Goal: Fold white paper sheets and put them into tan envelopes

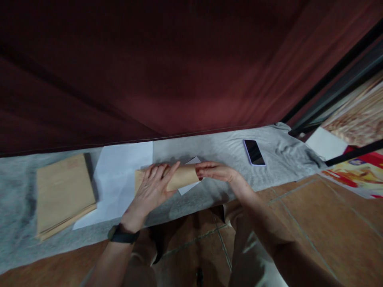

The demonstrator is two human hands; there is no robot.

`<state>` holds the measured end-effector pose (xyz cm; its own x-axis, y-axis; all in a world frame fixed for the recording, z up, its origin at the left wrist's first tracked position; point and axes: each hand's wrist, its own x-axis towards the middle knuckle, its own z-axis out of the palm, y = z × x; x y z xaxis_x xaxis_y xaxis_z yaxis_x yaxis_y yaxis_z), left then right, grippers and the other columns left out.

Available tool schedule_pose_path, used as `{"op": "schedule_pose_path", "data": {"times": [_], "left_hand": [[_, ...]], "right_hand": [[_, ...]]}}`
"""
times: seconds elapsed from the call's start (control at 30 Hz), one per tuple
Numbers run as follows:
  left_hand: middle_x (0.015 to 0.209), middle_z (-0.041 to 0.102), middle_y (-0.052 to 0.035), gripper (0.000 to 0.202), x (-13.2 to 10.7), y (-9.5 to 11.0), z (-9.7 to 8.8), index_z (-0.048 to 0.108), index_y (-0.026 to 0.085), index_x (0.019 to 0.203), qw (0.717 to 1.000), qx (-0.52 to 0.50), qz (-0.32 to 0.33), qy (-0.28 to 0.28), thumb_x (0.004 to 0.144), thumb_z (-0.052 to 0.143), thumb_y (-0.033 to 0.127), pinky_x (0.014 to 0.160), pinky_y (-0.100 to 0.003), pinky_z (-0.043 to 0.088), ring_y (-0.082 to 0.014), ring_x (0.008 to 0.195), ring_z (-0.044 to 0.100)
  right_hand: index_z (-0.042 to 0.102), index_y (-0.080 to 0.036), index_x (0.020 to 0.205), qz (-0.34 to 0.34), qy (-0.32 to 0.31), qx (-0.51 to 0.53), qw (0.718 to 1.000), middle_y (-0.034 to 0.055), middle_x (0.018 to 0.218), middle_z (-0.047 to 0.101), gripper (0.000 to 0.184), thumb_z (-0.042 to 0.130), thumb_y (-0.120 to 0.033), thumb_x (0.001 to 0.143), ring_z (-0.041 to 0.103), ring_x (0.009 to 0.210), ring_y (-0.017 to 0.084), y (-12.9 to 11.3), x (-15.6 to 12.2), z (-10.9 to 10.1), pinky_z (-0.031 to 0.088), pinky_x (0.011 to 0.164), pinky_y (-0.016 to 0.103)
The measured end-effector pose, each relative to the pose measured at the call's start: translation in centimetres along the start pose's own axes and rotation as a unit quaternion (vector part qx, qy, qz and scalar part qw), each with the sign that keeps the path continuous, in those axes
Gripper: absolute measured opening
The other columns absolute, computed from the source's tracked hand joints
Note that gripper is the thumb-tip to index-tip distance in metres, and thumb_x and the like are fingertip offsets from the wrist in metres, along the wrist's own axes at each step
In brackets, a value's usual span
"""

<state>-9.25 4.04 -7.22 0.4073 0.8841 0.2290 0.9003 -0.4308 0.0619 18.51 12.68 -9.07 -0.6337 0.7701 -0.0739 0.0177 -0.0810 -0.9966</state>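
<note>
A brown paper envelope (179, 177) lies on the grey cloth (215, 145) just in front of me, with a white sheet (191, 186) showing under it. My left hand (154, 187) lies over the envelope's left part, fingers stretched across it and pressing down. My right hand (214, 171) pinches the envelope's right end with its fingers closed together. A black band sits on my left wrist (122, 235).
A stack of brown envelopes (62, 193) rests at the left on the cloth. A large white paper (119, 175) lies between the stack and my hands. A phone (254, 152) lies face up at the right. Dark red curtain hangs behind; tiled floor below.
</note>
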Motion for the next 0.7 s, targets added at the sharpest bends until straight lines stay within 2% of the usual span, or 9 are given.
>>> {"op": "schedule_pose_path", "data": {"times": [0.03,0.07,0.1,0.17,0.23,0.4,0.5,0.6,0.7], "left_hand": [[0.134,0.057,-0.0144,0.097,-0.1,-0.4,-0.1,0.014,0.027,0.164,1.000,0.002,-0.016,0.008,0.085,0.070,0.038,0.118,-0.053,0.033,-0.0351,0.127,0.053],[0.132,0.058,-0.0143,0.097,-0.2,-0.8,-0.2,0.014,0.026,0.164,0.999,0.005,-0.032,0.012,0.085,0.069,0.038,0.116,-0.054,0.035,-0.0355,0.126,0.054],[0.131,0.059,-0.0143,0.096,-0.3,-1.1,-0.2,0.014,0.026,0.164,0.999,0.009,-0.045,0.014,0.085,0.069,0.039,0.115,-0.054,0.036,-0.0359,0.126,0.054],[0.129,0.060,-0.0143,0.096,-0.4,-1.6,-0.1,0.015,0.025,0.163,0.998,0.017,-0.062,0.009,0.085,0.069,0.039,0.112,-0.054,0.039,-0.0364,0.123,0.056],[0.128,0.061,-0.0142,0.096,-0.4,-1.9,0.2,0.016,0.025,0.163,0.997,0.021,-0.068,0.001,0.085,0.070,0.039,0.109,-0.053,0.041,-0.0362,0.121,0.057],[0.131,0.060,-0.0132,0.099,-0.3,-2.4,1.5,0.016,0.026,0.163,0.996,0.009,-0.088,-0.015,0.082,0.073,0.039,0.109,-0.052,0.041,-0.0353,0.124,0.056],[0.131,0.059,-0.0124,0.103,-0.3,-2.9,2.2,0.012,0.028,0.164,0.994,-0.001,-0.104,-0.030,0.081,0.073,0.040,0.110,-0.052,0.040,-0.0353,0.125,0.055],[0.132,0.058,-0.0115,0.105,-0.4,-3.3,2.5,0.009,0.030,0.164,0.993,-0.017,-0.110,-0.040,0.081,0.072,0.040,0.110,-0.051,0.040,-0.0349,0.126,0.054],[0.133,0.058,-0.0108,0.105,-0.5,-3.6,2.5,0.008,0.030,0.164,0.992,-0.030,-0.115,-0.045,0.081,0.072,0.039,0.110,-0.050,0.040,-0.0346,0.127,0.054]], "right_hand": [[0.072,-0.020,0.113,0.027,-0.023,0.014,0.999,0.0053,0.101,0.076,0.036,0.070,-0.047,0.089,0.071,0.089,0.019,0.1,0.8,-0.8,0.059,0.081,0.035],[0.071,-0.021,0.114,0.033,0.018,0.014,0.999,0.0054,0.101,0.075,0.036,0.064,-0.048,0.092,0.071,0.088,0.018,0.4,1.4,-1.5,0.059,0.079,0.033],[0.071,-0.021,0.111,0.040,0.087,-0.010,0.995,0.0045,0.096,0.075,0.033,0.061,-0.048,0.093,0.070,0.084,0.017,0.7,2.0,-2.0,0.058,0.075,0.031],[0.070,-0.022,0.097,0.062,0.208,-0.135,0.967,0.0033,0.085,0.071,0.023,0.063,-0.043,0.092,0.068,0.080,0.017,1.6,2.6,-2.5,0.055,0.074,0.030],[0.068,-0.023,0.092,0.059,0.256,-0.279,0.924,0.0041,0.088,0.070,0.019,0.072,-0.040,0.086,0.068,0.088,0.019,2.4,2.7,-1.9,0.053,0.082,0.032],[0.063,-0.020,0.114,0.131,0.202,-0.465,0.852,0.0102,0.111,0.072,0.038,0.070,-0.046,0.087,0.069,0.102,0.025,2.4,2.3,1.7,0.051,0.087,0.033],[0.060,-0.016,0.122,0.178,0.201,-0.511,0.817,0.0155,0.115,0.072,0.045,0.066,-0.046,0.090,0.070,0.105,0.028,1.8,2.6,3.0,0.051,0.087,0.034],[0.064,-0.015,0.115,0.179,0.184,-0.511,0.820,0.0164,0.113,0.073,0.039,0.066,-0.045,0.090,0.069,0.107,0.029,1.8,2.9,2.9,0.050,0.088,0.033],[0.067,-0.018,0.096,0.149,0.165,-0.483,0.847,0.0120,0.106,0.073,0.021,0.069,-0.036,0.087,0.068,0.103,0.026,2.2,2.9,1.6,0.048,0.084,0.031]]}}
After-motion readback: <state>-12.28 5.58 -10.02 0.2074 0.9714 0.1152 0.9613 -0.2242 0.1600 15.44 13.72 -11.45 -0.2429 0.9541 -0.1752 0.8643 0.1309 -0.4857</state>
